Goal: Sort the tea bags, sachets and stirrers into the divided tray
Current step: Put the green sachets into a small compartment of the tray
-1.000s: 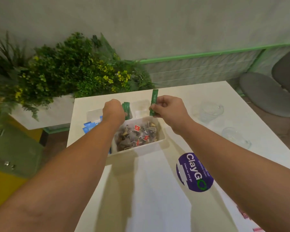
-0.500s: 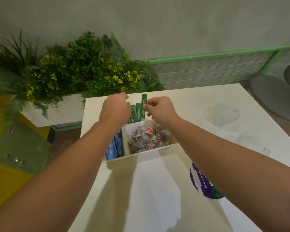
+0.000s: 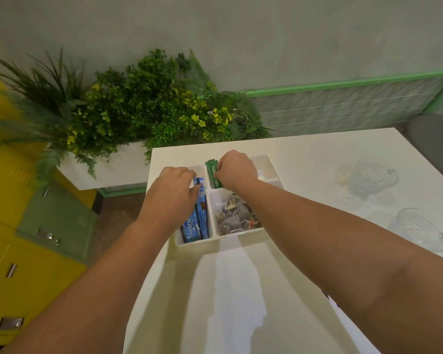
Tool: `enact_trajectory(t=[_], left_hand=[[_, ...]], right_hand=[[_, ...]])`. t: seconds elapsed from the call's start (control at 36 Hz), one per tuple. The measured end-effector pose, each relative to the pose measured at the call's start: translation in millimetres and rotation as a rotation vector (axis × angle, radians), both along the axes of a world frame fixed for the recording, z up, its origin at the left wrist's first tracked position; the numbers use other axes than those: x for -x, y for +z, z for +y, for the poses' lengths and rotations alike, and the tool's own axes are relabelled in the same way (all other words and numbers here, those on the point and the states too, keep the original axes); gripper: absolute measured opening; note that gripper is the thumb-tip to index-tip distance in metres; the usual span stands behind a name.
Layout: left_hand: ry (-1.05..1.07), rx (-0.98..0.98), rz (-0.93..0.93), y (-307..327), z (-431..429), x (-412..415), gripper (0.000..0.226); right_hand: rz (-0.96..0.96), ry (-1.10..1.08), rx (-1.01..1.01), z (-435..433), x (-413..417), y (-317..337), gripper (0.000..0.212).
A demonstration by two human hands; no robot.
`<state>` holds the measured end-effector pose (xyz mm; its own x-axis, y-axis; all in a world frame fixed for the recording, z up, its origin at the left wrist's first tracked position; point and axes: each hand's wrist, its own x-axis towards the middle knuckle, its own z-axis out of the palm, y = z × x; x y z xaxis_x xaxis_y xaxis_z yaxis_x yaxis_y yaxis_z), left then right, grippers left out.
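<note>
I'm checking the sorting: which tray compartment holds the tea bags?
The near right compartment; blue sachets lie in the long left one, green sachets in the small one behind it.

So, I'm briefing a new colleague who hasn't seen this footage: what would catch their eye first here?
Two bare arms reach into the white divided tray at the far left corner of the table: the left hand grips blue sachets in the left compartment, the right hand pinches green sachets in a far one. Tea bags fill the near right compartment, and a bushy plant rises behind the table.
</note>
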<state>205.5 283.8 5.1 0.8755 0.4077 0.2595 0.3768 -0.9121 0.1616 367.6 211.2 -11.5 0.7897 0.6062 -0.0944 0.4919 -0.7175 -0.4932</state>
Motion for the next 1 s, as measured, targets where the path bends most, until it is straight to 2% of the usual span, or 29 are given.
enact_trajectory(t=[0.06, 0.17, 0.36, 0.53, 0.72, 1.0], left_hand=[[-0.017, -0.039, 0.013, -1, -2, 2, 0.028], [-0.002, -0.08, 0.011, 3, -13, 6, 0.03], [-0.032, -0.087, -0.051, 15, -54, 9, 0.03], [-0.054, -0.036, -0.099, 24, -123, 7, 0.027], [-0.042, 0.022, -0.097, 37, -229, 18, 0.034], [-0.114, 0.173, -0.033, 11, -396, 48, 0.031]], right_hand=[[-0.025, -0.005, 0.02, 0, 2, 1, 0.007], [-0.01, -0.015, -0.005, -5, 5, 7, 0.023], [-0.008, 0.076, -0.132, -66, 17, 38, 0.018], [-0.085, 0.184, -0.138, -159, 29, 67, 0.021], [-0.137, 0.258, -0.094, -284, 38, 81, 0.03], [-0.061, 0.251, 0.035, -467, 61, 67, 0.039]])
